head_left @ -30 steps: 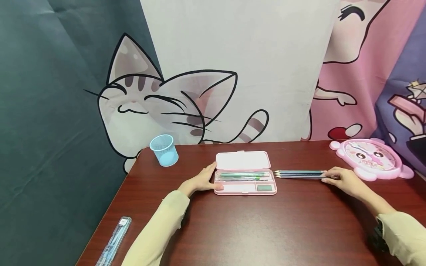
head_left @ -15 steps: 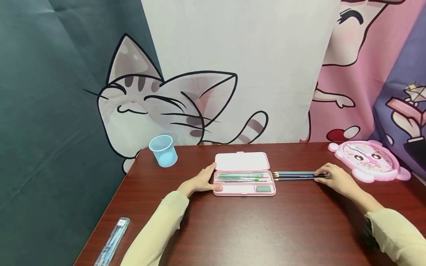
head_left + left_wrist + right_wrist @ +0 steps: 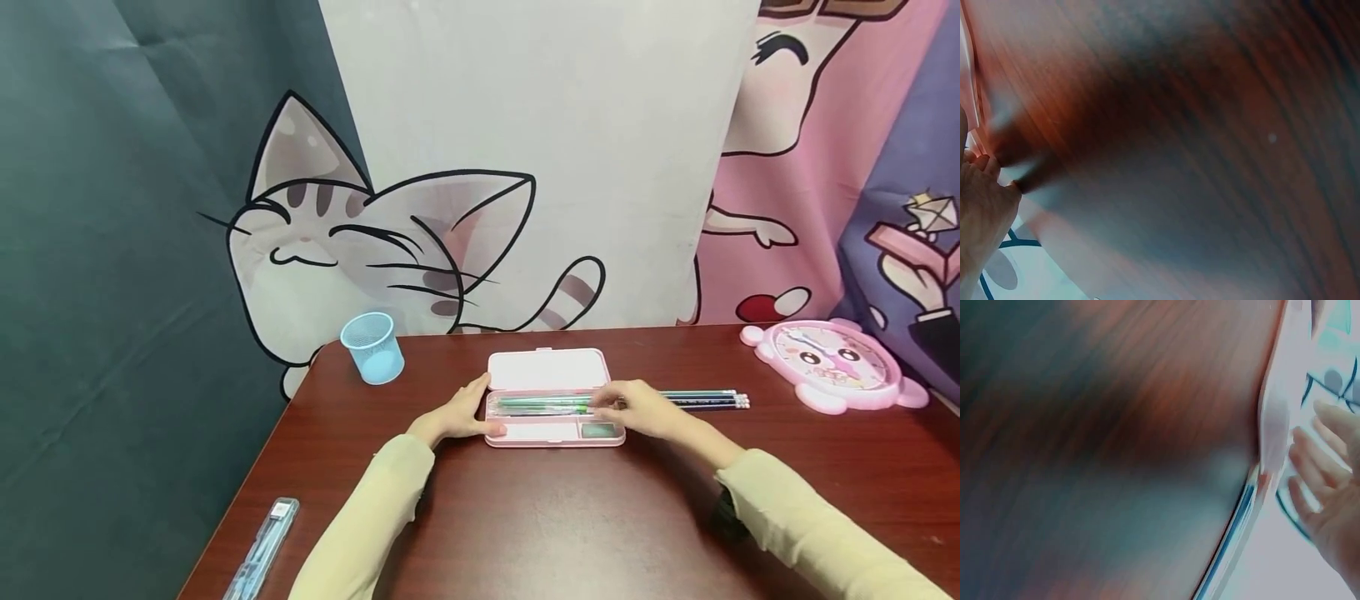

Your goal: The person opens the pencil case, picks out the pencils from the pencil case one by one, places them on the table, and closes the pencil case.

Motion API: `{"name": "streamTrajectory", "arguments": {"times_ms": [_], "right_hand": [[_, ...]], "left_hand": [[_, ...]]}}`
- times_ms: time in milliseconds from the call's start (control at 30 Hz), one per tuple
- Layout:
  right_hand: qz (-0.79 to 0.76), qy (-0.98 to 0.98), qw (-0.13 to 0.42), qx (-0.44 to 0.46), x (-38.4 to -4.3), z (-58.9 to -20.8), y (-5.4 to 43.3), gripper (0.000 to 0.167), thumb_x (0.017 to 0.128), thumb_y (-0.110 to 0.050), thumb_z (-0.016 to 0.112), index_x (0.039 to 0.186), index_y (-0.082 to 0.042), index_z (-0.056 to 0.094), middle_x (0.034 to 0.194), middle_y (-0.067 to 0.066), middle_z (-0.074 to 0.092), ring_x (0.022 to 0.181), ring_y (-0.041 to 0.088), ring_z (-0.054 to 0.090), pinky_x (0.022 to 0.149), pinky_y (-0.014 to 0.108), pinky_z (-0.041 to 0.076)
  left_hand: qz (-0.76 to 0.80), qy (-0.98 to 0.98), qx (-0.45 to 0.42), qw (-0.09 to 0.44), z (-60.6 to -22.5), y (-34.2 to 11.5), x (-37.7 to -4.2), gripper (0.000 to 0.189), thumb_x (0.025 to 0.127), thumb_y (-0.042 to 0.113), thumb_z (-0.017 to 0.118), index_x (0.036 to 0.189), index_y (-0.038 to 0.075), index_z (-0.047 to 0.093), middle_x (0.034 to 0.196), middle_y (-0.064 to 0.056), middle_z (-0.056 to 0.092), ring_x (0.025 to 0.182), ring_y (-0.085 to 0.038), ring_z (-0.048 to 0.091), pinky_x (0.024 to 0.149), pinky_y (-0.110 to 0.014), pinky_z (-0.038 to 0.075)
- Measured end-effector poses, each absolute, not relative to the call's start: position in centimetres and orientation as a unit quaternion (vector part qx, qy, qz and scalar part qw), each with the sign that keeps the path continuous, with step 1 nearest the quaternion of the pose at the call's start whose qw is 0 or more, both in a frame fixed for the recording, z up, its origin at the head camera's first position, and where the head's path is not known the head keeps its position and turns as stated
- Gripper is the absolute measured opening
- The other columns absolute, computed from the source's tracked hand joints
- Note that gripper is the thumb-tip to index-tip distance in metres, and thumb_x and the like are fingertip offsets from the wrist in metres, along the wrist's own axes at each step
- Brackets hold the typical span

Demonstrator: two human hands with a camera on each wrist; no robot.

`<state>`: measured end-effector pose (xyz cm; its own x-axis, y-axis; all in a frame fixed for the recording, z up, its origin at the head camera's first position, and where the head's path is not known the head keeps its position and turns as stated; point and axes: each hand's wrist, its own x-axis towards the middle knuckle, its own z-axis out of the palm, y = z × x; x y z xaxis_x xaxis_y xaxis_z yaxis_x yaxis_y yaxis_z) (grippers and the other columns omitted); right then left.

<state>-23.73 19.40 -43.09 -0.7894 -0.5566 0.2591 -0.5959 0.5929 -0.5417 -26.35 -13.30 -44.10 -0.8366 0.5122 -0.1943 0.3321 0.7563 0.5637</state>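
A pink pencil case (image 3: 547, 371) lies with its lid folded back, in the middle of the head view. Several green and clear pens (image 3: 536, 405) fill its long compartment, and a green eraser (image 3: 600, 431) sits in the front right one. My left hand (image 3: 450, 418) rests at the case's left end, thumb on the front corner, fingers straight along the side. Over the right end of the pens is my right hand (image 3: 641, 408), fingers loosely bent; in the right wrist view nothing shows between them. Several dark and teal pencils (image 3: 708, 401) lie right of the case, their tips hidden behind this hand.
A light blue mesh cup (image 3: 375, 350) stands at the table's back left corner. At the front left lies a clear slim box (image 3: 262, 550) with blue contents. A pink animal-shaped clock (image 3: 836, 365) lies at the back right, near the printed curtain (image 3: 600, 125).
My right hand has let go of the pencils after sliding them slightly left, and moved left over the case's pens. The left hand has stayed at the case.
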Motion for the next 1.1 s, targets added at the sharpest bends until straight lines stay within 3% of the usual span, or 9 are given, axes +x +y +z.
{"name": "streamTrajectory", "arguments": {"times_ms": [133, 433, 533, 667, 833, 1100], "right_hand": [[0.272, -0.904, -0.002, 0.331, -23.7, -43.3, 18.1, 0.015, 0.084, -0.016, 0.065, 0.095, -0.006, 0.067, 0.088, 0.003, 0.07, 0.078, 0.009, 0.062, 0.069, 0.027, 0.052], [0.298, -0.896, 0.053, 0.326, -23.5, -43.4, 18.5, 0.009, 0.08, -0.009, 0.068, 0.087, -0.007, 0.071, 0.086, 0.003, 0.069, 0.082, 0.014, 0.063, 0.072, 0.03, 0.052], [0.317, -0.887, 0.079, 0.325, -23.5, -43.1, 19.3, 0.011, 0.078, -0.006, 0.069, 0.089, -0.005, 0.072, 0.083, 0.002, 0.069, 0.078, 0.008, 0.06, 0.068, 0.027, 0.051], [0.323, -0.882, 0.115, 0.323, -23.2, -42.5, 21.2, 0.013, 0.077, -0.005, 0.07, 0.089, -0.008, 0.073, 0.075, -0.004, 0.066, 0.069, -0.002, 0.05, 0.061, 0.022, 0.045], [0.309, -0.885, 0.161, 0.308, -22.3, -41.8, 24.6, 0.014, 0.074, -0.003, 0.071, 0.085, -0.012, 0.072, 0.07, -0.009, 0.063, 0.064, -0.005, 0.045, 0.055, 0.018, 0.038], [0.286, -0.905, 0.188, 0.252, -20.3, -42.2, 31.3, 0.014, 0.071, -0.006, 0.075, 0.084, -0.008, 0.072, 0.071, -0.008, 0.065, 0.067, -0.007, 0.049, 0.059, 0.009, 0.037]], "left_hand": [[0.263, 0.922, 0.225, 0.172, -44.2, -13.3, -26.2, 0.101, 0.077, 0.04, 0.07, 0.146, 0.0, 0.007, 0.153, -0.015, 0.012, 0.141, -0.033, 0.013, 0.114, -0.047, 0.013], [0.262, 0.923, 0.223, 0.173, -44.6, -13.5, -26.2, 0.102, 0.077, 0.043, 0.069, 0.146, 0.002, 0.007, 0.154, -0.013, 0.012, 0.141, -0.032, 0.012, 0.114, -0.047, 0.013], [0.263, 0.922, 0.227, 0.169, -44.6, -13.5, -26.2, 0.101, 0.077, 0.042, 0.069, 0.146, 0.001, 0.007, 0.153, -0.014, 0.012, 0.141, -0.032, 0.012, 0.114, -0.047, 0.013], [0.263, 0.922, 0.231, 0.164, -44.4, -13.6, -26.3, 0.099, 0.078, 0.04, 0.069, 0.146, 0.001, 0.008, 0.153, -0.014, 0.013, 0.141, -0.031, 0.013, 0.114, -0.047, 0.013], [0.263, 0.921, 0.232, 0.169, -44.2, -13.7, -26.1, 0.101, 0.077, 0.043, 0.068, 0.146, 0.0, 0.008, 0.153, -0.015, 0.012, 0.141, -0.033, 0.013, 0.114, -0.047, 0.012], [0.262, 0.922, 0.237, 0.161, -44.0, -13.4, -25.7, 0.098, 0.079, 0.038, 0.068, 0.145, -0.002, 0.008, 0.153, -0.017, 0.013, 0.141, -0.032, 0.013, 0.114, -0.048, 0.012]]}}
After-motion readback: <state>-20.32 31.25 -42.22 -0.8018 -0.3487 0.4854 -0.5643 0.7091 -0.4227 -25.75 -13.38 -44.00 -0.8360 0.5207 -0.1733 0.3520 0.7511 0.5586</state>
